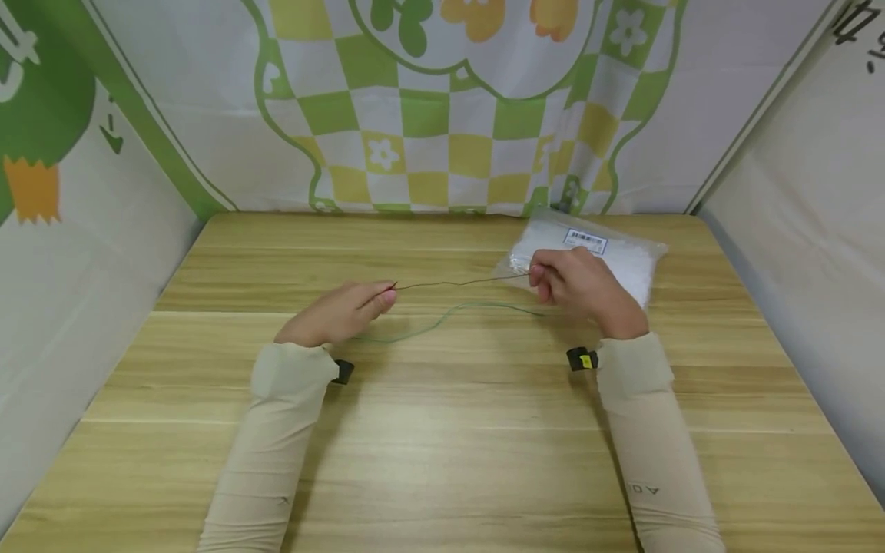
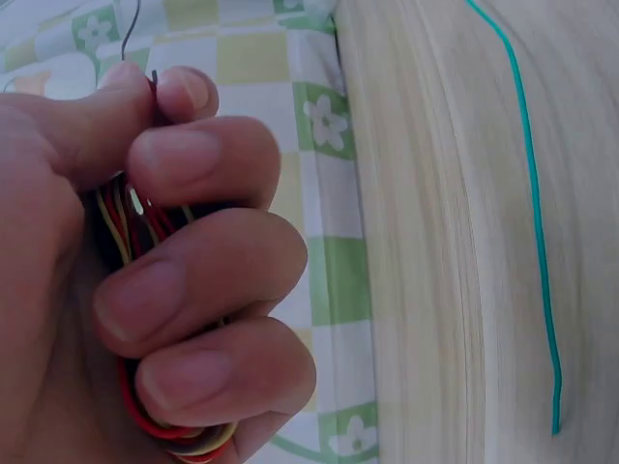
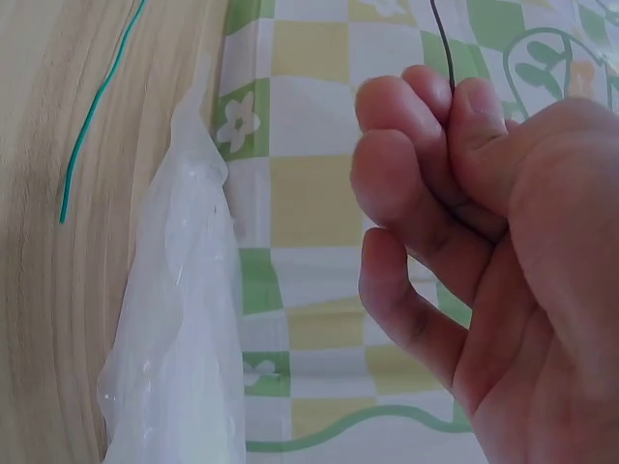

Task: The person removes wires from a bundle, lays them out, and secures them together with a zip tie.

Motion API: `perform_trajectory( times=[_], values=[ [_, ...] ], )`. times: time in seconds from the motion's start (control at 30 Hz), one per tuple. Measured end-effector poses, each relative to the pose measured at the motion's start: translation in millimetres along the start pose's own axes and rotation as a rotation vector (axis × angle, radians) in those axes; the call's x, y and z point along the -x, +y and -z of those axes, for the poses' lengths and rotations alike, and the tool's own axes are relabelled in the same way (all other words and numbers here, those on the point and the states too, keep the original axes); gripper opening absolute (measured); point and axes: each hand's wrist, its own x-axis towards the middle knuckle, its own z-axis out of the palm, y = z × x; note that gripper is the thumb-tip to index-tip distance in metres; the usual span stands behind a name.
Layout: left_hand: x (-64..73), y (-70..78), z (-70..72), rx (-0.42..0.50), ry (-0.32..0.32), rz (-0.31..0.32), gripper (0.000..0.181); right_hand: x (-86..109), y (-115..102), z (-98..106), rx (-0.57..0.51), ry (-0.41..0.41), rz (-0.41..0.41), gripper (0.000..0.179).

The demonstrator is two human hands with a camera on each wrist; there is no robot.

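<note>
A thin dark wire (image 1: 449, 283) stretches between both hands above the table, slightly wavy. My left hand (image 1: 335, 313) pinches one end between thumb and forefinger. In the left wrist view its other fingers curl round a bundle of red, yellow and black wires (image 2: 114, 217), partly hidden in the palm. My right hand (image 1: 577, 284) pinches the other end of the dark wire between thumb and fingertips, in front of a clear plastic bag. A green wire (image 1: 442, 316) lies loosely curved on the table below the dark one.
The plastic bag (image 1: 625, 265) with white contents and a barcode label lies at the back right of the wooden table (image 1: 429, 461). A checked green and yellow cloth (image 1: 470, 153) hangs behind the table, with white cloth walls at both sides.
</note>
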Motion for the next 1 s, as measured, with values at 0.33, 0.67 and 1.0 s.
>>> perform_trajectory(
  times=[0.33,0.67,1.0],
  values=[
    [8.0,-8.0,9.9,-0.043,0.017,0.016,0.032,6.4,15,5,-0.014,0.026,-0.089,0.028],
    [10.5,-7.3,13.6,0.024,0.028,0.011,0.029,7.8,22,7,-0.032,0.028,-0.084,0.029],
    [11.0,-7.4,13.3,-0.030,0.088,0.016,0.027,9.5,29,5,-0.036,0.037,-0.096,0.028]
  ],
)
